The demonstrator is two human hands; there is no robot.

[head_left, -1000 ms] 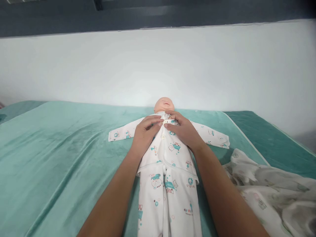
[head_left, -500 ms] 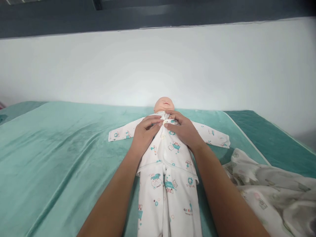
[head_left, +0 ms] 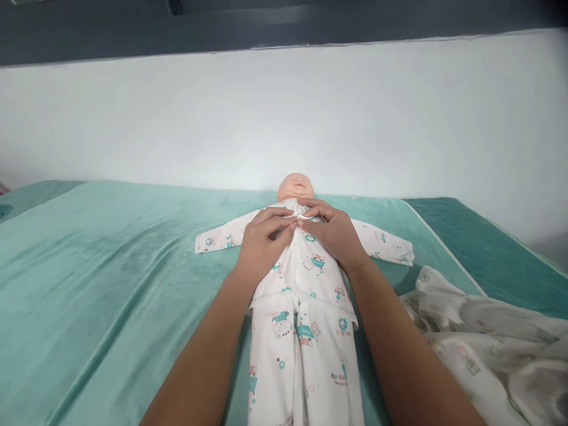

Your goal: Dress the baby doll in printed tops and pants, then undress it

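Note:
A baby doll (head_left: 296, 186) lies on its back, dressed in a white printed baby shirt (head_left: 317, 278) and matching pants (head_left: 275, 361). Its sleeves spread out to both sides. On the chest, my left hand (head_left: 266, 236) pinches the edge of the shirt's front opening with thumb and forefinger. My right hand (head_left: 332, 231) meets it from the other side, its fingertips closed on the shirt front at an upper button. That button is mostly covered by the fingers. A lower button (head_left: 294, 245) shows on the front placket just below my hands.
A crumpled white printed cloth (head_left: 483, 337) lies at the right, beside my right forearm. Green bedding (head_left: 110, 272) spreads under the doll, with a darker green strip (head_left: 497, 248) at the right. A white wall (head_left: 284, 118) stands behind the doll's head.
My left thumb and fingertips have moved slightly right and closed in at the upper button, which was more visible before. The doll lies in the same place.

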